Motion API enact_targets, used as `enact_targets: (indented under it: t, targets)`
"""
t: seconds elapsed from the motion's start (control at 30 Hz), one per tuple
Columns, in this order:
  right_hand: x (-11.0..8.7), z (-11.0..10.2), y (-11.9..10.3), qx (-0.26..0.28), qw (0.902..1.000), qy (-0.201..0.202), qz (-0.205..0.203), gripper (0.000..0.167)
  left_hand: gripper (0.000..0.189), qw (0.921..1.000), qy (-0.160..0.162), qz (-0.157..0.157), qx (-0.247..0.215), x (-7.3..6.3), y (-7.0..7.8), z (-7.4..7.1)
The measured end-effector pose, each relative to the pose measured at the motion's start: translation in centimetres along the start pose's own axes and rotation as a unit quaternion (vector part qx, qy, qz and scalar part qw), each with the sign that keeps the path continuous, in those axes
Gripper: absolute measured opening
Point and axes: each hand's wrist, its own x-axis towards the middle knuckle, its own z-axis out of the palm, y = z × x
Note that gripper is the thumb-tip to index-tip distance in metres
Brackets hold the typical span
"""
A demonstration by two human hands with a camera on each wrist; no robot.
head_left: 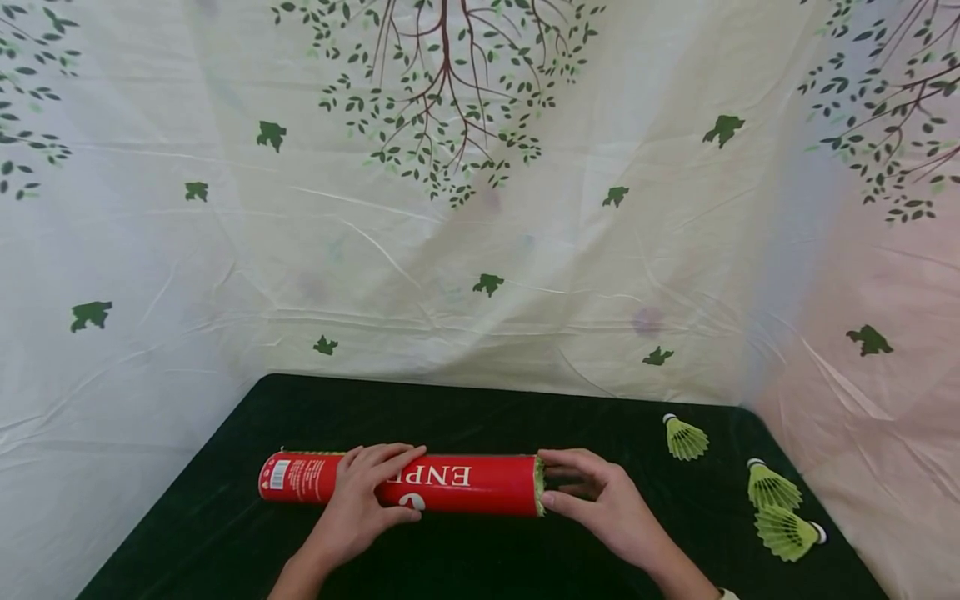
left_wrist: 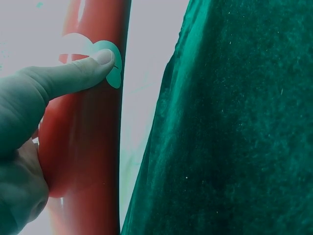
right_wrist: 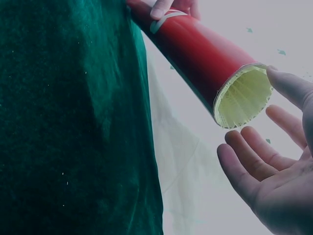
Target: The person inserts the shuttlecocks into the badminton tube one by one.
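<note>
A red shuttlecock tube point(head_left: 495, 483) with white lettering lies sideways across the dark green table in the head view. My left hand point(head_left: 356, 504) grips it around the middle, thumb on the near side and fingers over the top. At the tube's right end, my right hand point(head_left: 603, 500) is held with fingers apart and loosely bent. In the right wrist view its thumb is at the rim while the other fingers stand off the tube. The yellow-green skirt of a shuttlecock point(right_wrist: 244, 98) shows inside that uncovered end. How many sit deeper is hidden.
Three loose yellow-green shuttlecocks lie on the right of the table point(head_left: 225, 533): one farther back point(head_left: 686, 439), and two close together point(head_left: 774, 487) nearer the right edge. A pale curtain point(head_left: 420, 350) printed with leaves and branches hangs behind and around the table.
</note>
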Motion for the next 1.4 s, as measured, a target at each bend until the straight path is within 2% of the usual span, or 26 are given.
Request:
enact_targets:
  t: [0.47,0.83,1.13,1.4]
  targets:
    - [0.1,0.8,-0.1,0.024,0.9994,0.019,0.018,0.05,0.086,1.0,0.003,0.0,0.0,0.2,-0.2,0.0]
    - [0.1,0.6,-0.5,0.009,0.9996,0.02,0.016,0.049,0.086,1.0,0.003,0.004,-0.001,0.3,-0.3,0.1]
    - [0.1,0.5,-0.5,0.023,0.9993,0.014,0.026,0.053,0.086,1.0,0.002,0.004,-0.001,0.3,-0.2,0.0]
    - [0.0,1.1,-0.3,0.041,0.9982,0.029,0.032,0.051,0.086,1.0,0.002,0.002,-0.001,0.3,-0.2,0.0]
